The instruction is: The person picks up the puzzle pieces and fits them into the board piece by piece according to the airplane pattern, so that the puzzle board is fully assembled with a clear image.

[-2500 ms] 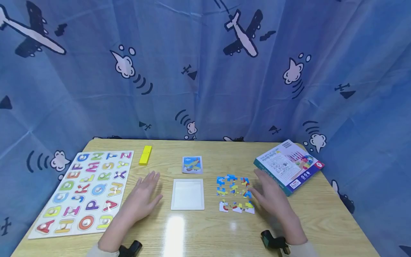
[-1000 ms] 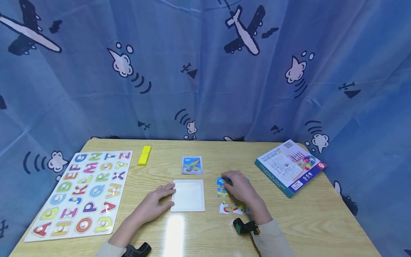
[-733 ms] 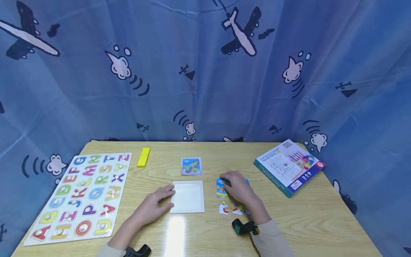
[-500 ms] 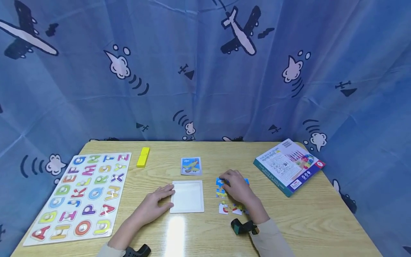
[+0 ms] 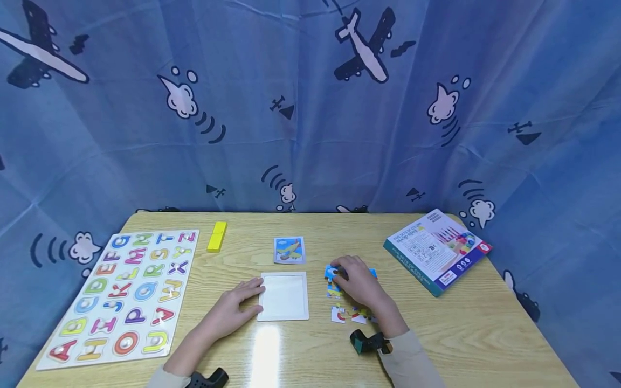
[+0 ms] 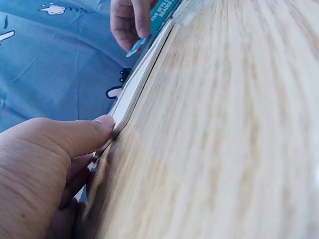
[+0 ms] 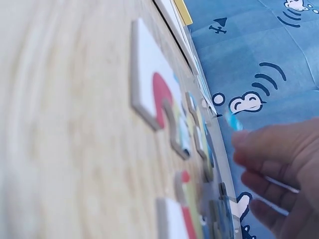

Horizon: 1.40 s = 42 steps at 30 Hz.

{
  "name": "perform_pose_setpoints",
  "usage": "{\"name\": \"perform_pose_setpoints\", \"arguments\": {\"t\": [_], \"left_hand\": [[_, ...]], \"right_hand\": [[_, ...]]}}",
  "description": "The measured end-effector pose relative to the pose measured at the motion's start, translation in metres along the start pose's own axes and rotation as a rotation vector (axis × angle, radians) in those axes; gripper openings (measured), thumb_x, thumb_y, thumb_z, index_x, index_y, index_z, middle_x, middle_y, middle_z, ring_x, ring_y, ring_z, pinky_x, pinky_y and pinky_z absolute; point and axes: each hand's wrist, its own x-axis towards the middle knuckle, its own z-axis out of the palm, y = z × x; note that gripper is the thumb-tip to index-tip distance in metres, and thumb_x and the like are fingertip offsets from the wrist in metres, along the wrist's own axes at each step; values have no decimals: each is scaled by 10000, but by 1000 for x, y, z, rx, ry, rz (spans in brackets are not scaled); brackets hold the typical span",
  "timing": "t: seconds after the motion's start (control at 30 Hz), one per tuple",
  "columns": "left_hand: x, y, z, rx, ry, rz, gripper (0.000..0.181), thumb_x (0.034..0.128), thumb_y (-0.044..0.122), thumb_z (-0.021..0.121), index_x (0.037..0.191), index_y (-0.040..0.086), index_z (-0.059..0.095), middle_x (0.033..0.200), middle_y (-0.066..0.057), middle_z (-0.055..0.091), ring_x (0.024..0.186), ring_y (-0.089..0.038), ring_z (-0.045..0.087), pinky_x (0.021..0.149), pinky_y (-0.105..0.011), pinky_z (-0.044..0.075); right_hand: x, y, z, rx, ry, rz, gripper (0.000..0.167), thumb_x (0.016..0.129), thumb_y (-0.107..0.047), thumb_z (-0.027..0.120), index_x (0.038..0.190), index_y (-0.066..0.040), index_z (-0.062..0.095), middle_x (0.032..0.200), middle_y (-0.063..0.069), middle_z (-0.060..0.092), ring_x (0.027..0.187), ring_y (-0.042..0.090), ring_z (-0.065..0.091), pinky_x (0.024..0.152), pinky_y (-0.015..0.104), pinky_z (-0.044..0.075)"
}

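Note:
A white square tray (image 5: pixel 283 319) lies in the middle of the table. My left hand (image 5: pixel 231 311) rests at its left edge, thumb and fingers touching the rim, as the left wrist view shows at close range. My right hand (image 5: pixel 363 283) is over the jigsaw pieces right of the tray and pinches a small blue piece (image 7: pixel 233 121) between thumb and fingers, lifted off the table. Other pieces, such as a white and red one (image 5: pixel 338 314), lie below and beside the hand, which hides several. A card with an airplane picture (image 5: pixel 289 250) lies behind the tray.
An alphabet board (image 5: pixel 121 296) with coloured letters covers the left side. A yellow block (image 5: pixel 216 237) lies behind it, toward the middle. At the back right is a boxed set (image 5: pixel 439 250). A blue curtain (image 5: pixel 310 108) hangs behind the table.
Both hands have moved inward from beside the things: the left to the tray's edge, the right onto the pieces. A blue piece is now pinched and raised slightly by the right hand.

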Motion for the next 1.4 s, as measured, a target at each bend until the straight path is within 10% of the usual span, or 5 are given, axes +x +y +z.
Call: {"name": "perform_pose_setpoints", "arguments": {"t": [0.63, 1.4], "left_hand": [[0, -1, 0, -12, -1, 11, 463, 883, 288, 668, 1298, 98, 590, 1451, -42, 461, 1372, -368, 344, 1142, -510, 271], [1, -3, -1, 31, -7, 32, 455, 895, 318, 649, 1300, 120, 589, 1454, -16, 458, 1369, -336, 364, 1137, -512, 284]], "right_hand": [[-2, -22, 0, 249, 0, -191, 264, 857, -119, 696, 1121, -108, 681, 1064, 5, 639, 963, 172, 618, 837, 330, 565], [30, -88, 41, 195, -144, -265, 235, 883, -129, 658, 1110, -80, 694, 1162, 84, 624, 1036, 212, 598, 861, 326, 540]]}}
